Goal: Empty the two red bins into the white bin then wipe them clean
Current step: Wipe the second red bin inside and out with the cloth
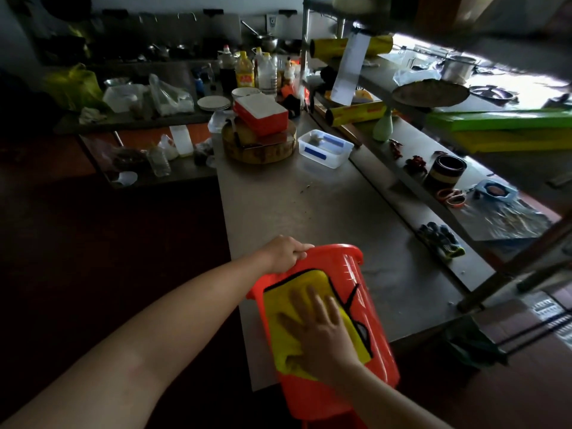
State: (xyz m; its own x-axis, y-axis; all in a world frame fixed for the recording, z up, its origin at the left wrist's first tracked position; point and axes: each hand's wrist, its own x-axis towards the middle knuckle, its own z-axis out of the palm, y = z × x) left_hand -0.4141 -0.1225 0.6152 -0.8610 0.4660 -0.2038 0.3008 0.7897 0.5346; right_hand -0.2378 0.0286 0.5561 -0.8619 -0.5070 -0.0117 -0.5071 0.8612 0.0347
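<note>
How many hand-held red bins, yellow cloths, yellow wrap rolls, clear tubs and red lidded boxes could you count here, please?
Hand-held red bin: 1
yellow cloth: 1
yellow wrap rolls: 2
clear tub: 1
red lidded box: 1
Total: 6

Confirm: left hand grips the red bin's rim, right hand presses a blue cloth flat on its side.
Wrong colour: the head view shows the cloth is yellow. The left hand grips the red bin's rim; the right hand presses the cloth flat on its side.
</note>
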